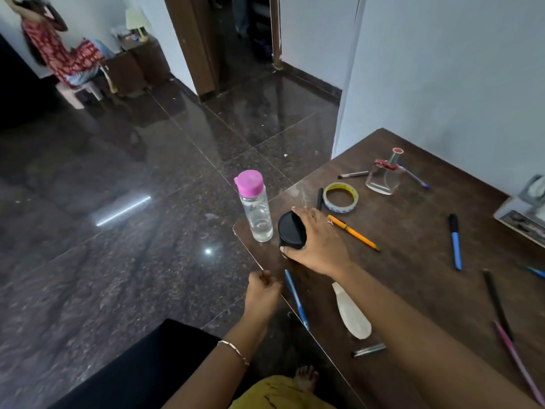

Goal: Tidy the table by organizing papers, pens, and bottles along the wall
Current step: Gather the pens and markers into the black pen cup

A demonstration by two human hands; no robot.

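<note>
Here, on the head view, I see the right hand (317,242) wrapped over a black-lidded container (292,230) near the table's (413,261) left corner, thumb and fingers clamped on it. A pink-capped bottle (256,205) stands just left of it. The left hand (263,287) is curled into a loose fist at the table edge, holding nothing I can see.

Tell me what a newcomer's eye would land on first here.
The clear bottle with the pink cap stands at the table's near-left corner. Right beside it, the right hand grips a black-lidded container. Pens lie scattered over the brown table, among them an orange pen.
</note>
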